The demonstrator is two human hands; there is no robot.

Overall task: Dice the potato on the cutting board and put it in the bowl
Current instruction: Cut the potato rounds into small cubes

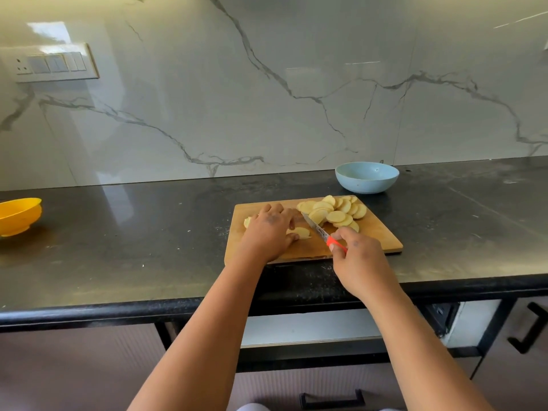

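Head view. A rectangular wooden cutting board (376, 235) lies on a dark polished stone countertop (133, 241), close to the counter's front edge.

The left hand (268, 229) rests palm down on the left part of the board, fingers held close together and bent over a small group of pale yellow potato slices (299, 232). Part of these slices shows just right of the thumb and fingertips; a further pale piece shows at the hand's left edge. Whether the fingers press or merely cover the slices cannot be told.

The right hand (360, 259) grips the red handle of a small kitchen knife (318, 231), fingers curled round the handle, thumb and forefinger pinching it near the blade. The steel blade runs from these fingers up and to the left, its tip between the left hand's fingertips and the main pile.

A heap of round, pale yellow potato slices (335, 210) lies overlapped on the far right part of the board, just beyond the blade, above the right hand's fingers. The slices are round, not diced.

A pale blue round bowl (367, 180) stands on the countertop beyond the board, apart from it, well past both hands' fingertips. No potato is visible in it.

A yellow plastic bowl (17, 215) stands far to the left of the left hand. A white switch plate (49, 62) is fixed to the veined marble wall (296, 84).
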